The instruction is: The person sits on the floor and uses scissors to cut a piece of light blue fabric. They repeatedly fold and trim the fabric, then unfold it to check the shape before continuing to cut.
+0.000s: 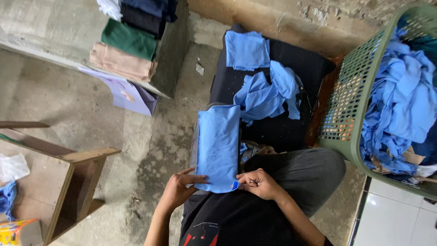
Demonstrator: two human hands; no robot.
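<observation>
Folded light-blue cloth (218,146) lies flat on the lap, left hand (178,187) and right hand (258,182) pinching its near edge; crumpled blue pieces (266,93) beyond, green laundry basket (353,98) alongside.

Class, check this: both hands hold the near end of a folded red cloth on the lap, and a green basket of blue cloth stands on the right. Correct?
Not quite. The head view shows the folded cloth is light blue, not red. The left hand and right hand do hold its near end, and the green basket of blue cloth stands on the right.
</observation>
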